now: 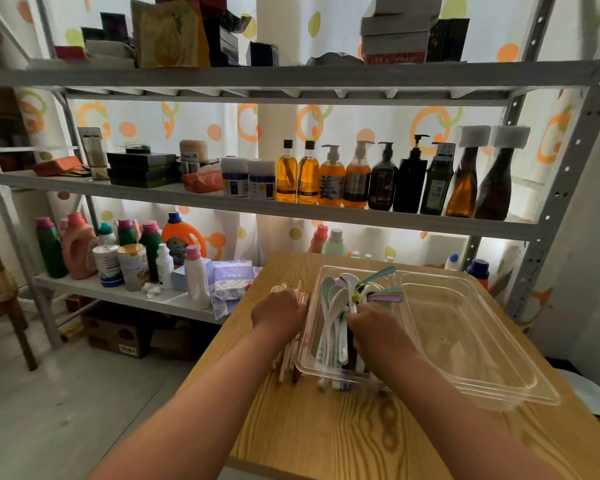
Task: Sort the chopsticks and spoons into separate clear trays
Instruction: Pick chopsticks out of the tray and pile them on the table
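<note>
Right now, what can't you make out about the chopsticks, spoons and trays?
Head view:
- chopsticks: the left hand covers the bundle's middle and they are blurred, so they can't be counted.
- spoons: the right hand hides their handles; which ones it grips is unclear.
- dark item under the right hand in the spoon tray: mostly hidden, unidentifiable.
- shelf bottles: labels too small to read.

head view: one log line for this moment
left hand grips chopsticks beside tray | right hand holds spoons in tray
</note>
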Action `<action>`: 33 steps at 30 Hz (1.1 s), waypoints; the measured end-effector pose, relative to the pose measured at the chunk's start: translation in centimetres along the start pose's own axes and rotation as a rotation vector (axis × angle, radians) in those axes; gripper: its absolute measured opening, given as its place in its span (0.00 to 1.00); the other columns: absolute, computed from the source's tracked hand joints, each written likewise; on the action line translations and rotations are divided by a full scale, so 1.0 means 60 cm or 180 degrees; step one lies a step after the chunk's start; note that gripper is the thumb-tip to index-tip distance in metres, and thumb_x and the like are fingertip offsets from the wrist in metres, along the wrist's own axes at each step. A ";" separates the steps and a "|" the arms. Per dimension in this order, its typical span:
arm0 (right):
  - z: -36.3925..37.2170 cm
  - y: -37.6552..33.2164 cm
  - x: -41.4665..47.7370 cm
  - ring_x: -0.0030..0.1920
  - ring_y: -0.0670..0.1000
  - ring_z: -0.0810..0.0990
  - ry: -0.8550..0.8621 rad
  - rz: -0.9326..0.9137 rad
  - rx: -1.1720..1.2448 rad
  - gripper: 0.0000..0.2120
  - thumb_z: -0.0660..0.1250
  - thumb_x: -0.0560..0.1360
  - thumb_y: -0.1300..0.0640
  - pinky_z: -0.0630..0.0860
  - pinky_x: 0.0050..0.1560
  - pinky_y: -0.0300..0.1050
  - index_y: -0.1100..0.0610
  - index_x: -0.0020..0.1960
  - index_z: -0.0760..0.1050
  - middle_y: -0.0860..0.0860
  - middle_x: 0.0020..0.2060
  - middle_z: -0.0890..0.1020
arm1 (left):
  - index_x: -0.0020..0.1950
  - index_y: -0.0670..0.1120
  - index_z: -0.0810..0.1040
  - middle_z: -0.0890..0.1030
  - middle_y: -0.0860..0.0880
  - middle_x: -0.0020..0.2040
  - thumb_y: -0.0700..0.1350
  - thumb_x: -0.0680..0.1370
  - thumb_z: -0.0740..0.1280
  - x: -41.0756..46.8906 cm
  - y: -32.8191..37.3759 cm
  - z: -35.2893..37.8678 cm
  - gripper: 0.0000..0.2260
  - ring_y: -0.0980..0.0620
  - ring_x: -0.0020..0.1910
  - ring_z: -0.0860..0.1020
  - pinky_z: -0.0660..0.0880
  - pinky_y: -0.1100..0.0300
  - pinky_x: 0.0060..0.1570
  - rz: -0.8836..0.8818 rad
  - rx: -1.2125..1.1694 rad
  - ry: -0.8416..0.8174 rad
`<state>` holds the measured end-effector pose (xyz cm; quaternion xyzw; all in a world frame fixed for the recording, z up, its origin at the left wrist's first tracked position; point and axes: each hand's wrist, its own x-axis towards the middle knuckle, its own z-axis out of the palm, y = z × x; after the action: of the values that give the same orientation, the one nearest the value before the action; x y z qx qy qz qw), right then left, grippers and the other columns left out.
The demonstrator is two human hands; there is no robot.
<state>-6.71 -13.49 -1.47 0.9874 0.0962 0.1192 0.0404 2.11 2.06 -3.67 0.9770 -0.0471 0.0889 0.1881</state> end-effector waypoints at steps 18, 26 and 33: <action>0.056 -0.003 0.032 0.55 0.55 0.78 -0.0796 0.1118 0.1028 0.15 0.61 0.75 0.52 0.75 0.52 0.48 0.51 0.61 0.74 0.52 0.57 0.79 | 0.66 0.42 0.69 0.74 0.40 0.63 0.49 0.81 0.53 -0.021 0.063 0.035 0.17 0.40 0.59 0.75 0.72 0.51 0.51 -0.0108 -0.0260 -0.0071; 0.055 -0.004 0.027 0.55 0.55 0.76 -0.0881 0.1472 0.1136 0.16 0.62 0.73 0.44 0.71 0.49 0.46 0.45 0.58 0.75 0.49 0.55 0.78 | 0.65 0.43 0.69 0.74 0.41 0.64 0.50 0.81 0.53 -0.024 0.060 0.035 0.17 0.41 0.59 0.75 0.72 0.51 0.52 -0.0072 -0.0370 -0.0087; 0.053 -0.006 0.014 0.51 0.52 0.79 -0.0634 0.1530 0.1285 0.14 0.64 0.71 0.44 0.72 0.46 0.44 0.46 0.54 0.78 0.49 0.50 0.81 | 0.66 0.43 0.68 0.72 0.41 0.65 0.50 0.81 0.53 -0.024 0.060 0.035 0.18 0.40 0.59 0.75 0.73 0.50 0.53 -0.0053 -0.0352 -0.0103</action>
<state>-5.21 -13.16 -4.38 0.9767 -0.1223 0.0068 -0.1763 0.59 -1.98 -4.56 0.9667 -0.0468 0.0688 0.2418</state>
